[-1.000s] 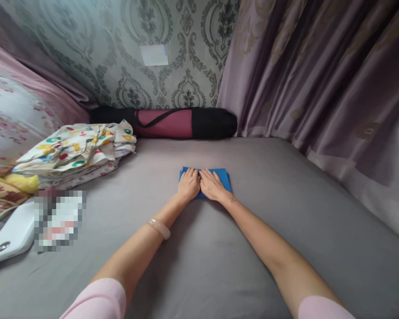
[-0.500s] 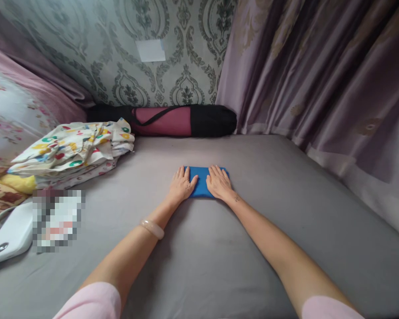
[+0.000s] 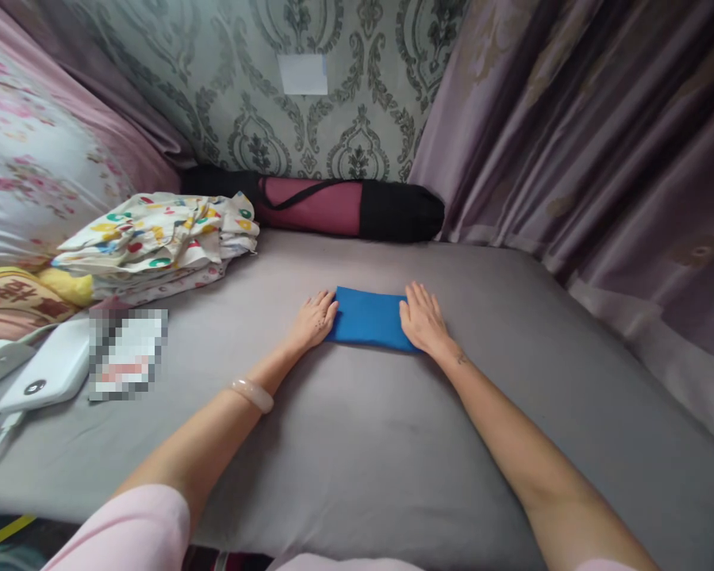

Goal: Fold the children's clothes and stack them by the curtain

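Observation:
A flat blue rectangular piece, apparently folded cloth [image 3: 369,319], lies on the grey sheet of the bed [image 3: 357,444]. My left hand [image 3: 317,319] rests at its left edge, fingers extended, with the thumb at the blue edge. At the right edge lies my right hand [image 3: 424,319], palm down and fingers spread, its thumb side touching the blue piece. Neither hand grips anything.
Folded patterned cloths [image 3: 166,238] are piled at the left. Nearer on that side are a white power bank [image 3: 51,369], a power strip [image 3: 0,361] and cables. A black and maroon long bag [image 3: 315,208] lies along the wall; curtains [image 3: 571,119] hang at the right.
My hands have moved apart, from on top of the blue piece to its two sides, and more of it shows. The view has shifted a little to the left.

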{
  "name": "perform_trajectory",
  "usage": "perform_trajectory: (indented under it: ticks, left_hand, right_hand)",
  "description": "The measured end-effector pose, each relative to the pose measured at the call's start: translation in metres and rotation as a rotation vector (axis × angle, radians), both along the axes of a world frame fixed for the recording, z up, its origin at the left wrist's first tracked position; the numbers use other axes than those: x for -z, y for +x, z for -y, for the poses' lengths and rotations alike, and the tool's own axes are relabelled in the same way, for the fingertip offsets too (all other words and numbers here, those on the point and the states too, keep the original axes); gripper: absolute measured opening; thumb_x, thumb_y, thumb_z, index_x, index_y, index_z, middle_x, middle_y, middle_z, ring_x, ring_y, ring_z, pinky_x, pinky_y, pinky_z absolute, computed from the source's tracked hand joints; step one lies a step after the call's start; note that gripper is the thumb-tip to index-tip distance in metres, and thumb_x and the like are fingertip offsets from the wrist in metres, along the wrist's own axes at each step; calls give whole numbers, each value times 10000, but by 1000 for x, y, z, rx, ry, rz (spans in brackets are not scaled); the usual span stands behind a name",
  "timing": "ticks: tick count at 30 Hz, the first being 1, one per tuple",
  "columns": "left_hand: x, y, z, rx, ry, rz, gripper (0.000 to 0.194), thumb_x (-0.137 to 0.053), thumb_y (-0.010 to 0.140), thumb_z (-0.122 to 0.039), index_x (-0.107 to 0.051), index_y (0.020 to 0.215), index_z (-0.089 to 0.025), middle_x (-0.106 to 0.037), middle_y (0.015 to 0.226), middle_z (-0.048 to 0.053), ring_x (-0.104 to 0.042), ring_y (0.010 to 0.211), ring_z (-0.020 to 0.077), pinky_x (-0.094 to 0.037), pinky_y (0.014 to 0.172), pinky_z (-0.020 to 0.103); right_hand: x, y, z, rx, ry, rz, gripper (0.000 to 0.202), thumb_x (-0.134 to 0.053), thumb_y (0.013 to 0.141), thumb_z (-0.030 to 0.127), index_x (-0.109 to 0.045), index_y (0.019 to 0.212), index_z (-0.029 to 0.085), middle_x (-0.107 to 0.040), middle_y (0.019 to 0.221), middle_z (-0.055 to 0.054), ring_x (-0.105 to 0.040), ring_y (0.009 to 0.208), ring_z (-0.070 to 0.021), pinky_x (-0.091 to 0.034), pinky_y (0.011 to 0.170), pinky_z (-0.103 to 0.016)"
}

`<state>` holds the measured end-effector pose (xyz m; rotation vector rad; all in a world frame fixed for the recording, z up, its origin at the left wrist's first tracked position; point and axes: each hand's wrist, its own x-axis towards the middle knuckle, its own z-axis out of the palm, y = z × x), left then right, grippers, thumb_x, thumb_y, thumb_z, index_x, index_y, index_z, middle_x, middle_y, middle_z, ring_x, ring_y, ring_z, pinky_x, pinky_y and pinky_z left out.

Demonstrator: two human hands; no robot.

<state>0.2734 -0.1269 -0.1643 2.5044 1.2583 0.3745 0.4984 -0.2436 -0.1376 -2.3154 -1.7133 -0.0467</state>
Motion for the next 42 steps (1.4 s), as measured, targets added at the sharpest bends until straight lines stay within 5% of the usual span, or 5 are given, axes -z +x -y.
perform_trajectory:
  ticks: [3,10,20,29,42]
  left_hand:
    - [2,0,1,-9,14,29,534,-220,1000,-379,-394,1432,-118,-405,1500,120,-321,1415,210,-207,1183,379]
    - [10,0,-3,-24,38,141,500,-241,995,-365,-461,1369,-116,-482,1441,125,-409,1358,212,-264,1162,362]
    - [18,-1,-9,-70,15,310,443,-279,988,-335,-538,1280,-127,-596,1313,125,-524,1244,205,-351,1105,339]
    - [13,-2,-8,-93,-26,354,418,-280,981,-290,-569,1227,-115,-626,1255,136,-560,1190,216,-393,1074,358]
    - [10,-3,-10,-126,-60,506,390,-271,980,-308,-607,1095,-147,-663,1135,128,-597,1110,201,-426,1027,354]
  right_hand:
    - [5,-13,-8,-114,1,-14,598,-171,986,357,-321,1480,56,-266,1565,-125,-184,1455,-225,-127,1183,-411]
    - [29,-11,-12,-133,-111,16,615,-189,979,366,-342,1468,25,-286,1554,-142,-212,1446,-261,-138,1183,-429]
    - [0,-47,-33,-235,-107,-7,568,-210,984,330,-371,1460,64,-317,1542,-138,-234,1439,-255,-143,1175,-451]
    - [14,-70,-52,-326,-185,-58,579,-213,990,364,-300,1499,102,-251,1574,-98,-181,1456,-223,-123,1180,-435]
    - [4,-108,-62,-365,-127,-15,584,-227,979,340,-323,1479,53,-254,1567,-133,-162,1459,-239,-86,1177,-466]
